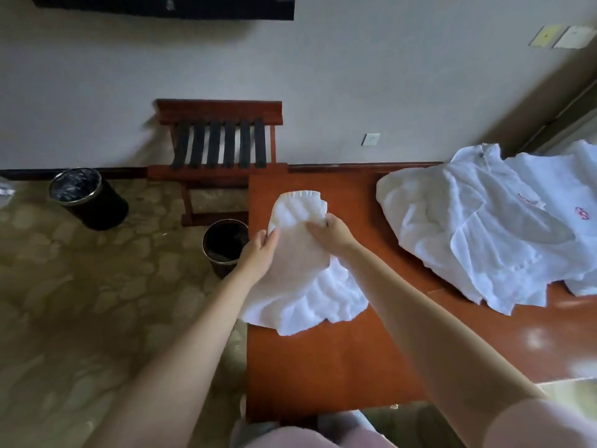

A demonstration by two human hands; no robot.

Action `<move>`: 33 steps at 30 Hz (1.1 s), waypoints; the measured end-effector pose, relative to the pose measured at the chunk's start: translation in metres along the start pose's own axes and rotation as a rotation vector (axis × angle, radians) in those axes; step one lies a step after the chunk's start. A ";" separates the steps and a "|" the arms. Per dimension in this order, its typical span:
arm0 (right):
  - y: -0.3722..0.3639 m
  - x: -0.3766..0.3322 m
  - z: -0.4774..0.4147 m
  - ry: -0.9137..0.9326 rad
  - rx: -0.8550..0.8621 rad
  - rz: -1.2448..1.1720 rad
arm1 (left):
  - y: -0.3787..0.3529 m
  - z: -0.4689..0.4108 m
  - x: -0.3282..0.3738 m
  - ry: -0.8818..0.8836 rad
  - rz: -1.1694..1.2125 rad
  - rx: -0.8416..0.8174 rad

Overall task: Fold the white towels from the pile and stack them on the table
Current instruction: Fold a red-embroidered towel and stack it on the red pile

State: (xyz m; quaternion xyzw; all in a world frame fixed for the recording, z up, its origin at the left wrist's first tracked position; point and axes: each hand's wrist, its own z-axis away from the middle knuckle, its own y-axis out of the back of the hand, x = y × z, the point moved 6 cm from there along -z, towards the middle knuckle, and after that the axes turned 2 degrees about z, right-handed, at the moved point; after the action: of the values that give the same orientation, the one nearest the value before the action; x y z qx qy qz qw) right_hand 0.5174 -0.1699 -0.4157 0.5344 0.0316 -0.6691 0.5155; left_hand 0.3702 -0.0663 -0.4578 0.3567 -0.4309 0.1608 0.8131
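– Reading from the left: what does the left hand [258, 250] do?
– It pinches the left edge of the towel [300, 270], thumb on top and fingers underneath. The towel lies between the two hands. Its ruffled far end bunches just beyond the fingertips, and its near end trails on the table [323, 367] between the forearms.
– And the right hand [331, 232]?
– Its fingers curl over the towel's right edge and grip it, with the thumb laid across the cloth toward the left hand.
– How should the cloth handle?
– Probably light, soft and limp. It sags and ruffles wherever it is unsupported, so it will not keep a straight line unaided. The looped weave is unlikely to slip. It is best held at the corners or along a hem, hands well apart, so the edge pulls straight before folding.
– What remains?
– The pile [484, 227] of unfolded towels lies well to the right of the right hand, on the same table. No folded stack is visible.
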 end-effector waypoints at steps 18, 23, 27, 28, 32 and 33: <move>-0.007 0.065 0.016 -0.120 -0.135 0.066 | -0.020 0.030 -0.007 -0.134 -0.050 0.099; 0.046 0.040 0.007 0.050 0.165 0.094 | 0.030 0.019 0.024 -0.193 0.049 0.392; 0.075 0.040 0.005 0.077 0.347 0.460 | 0.043 0.012 0.042 -0.219 0.057 0.481; 0.075 0.042 0.001 0.098 0.330 0.514 | 0.042 0.011 0.047 -0.229 0.060 0.477; 0.054 0.030 -0.010 0.209 0.198 0.406 | 0.022 0.006 0.060 -0.257 0.052 0.361; 0.044 0.026 -0.012 0.209 0.104 0.257 | 0.016 0.006 0.062 -0.269 0.044 0.324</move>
State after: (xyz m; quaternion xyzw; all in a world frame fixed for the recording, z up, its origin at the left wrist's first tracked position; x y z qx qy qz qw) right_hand 0.5603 -0.2000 -0.4177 0.6266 -0.0181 -0.5393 0.5624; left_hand 0.3936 -0.0623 -0.3976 0.4916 -0.5120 0.1967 0.6764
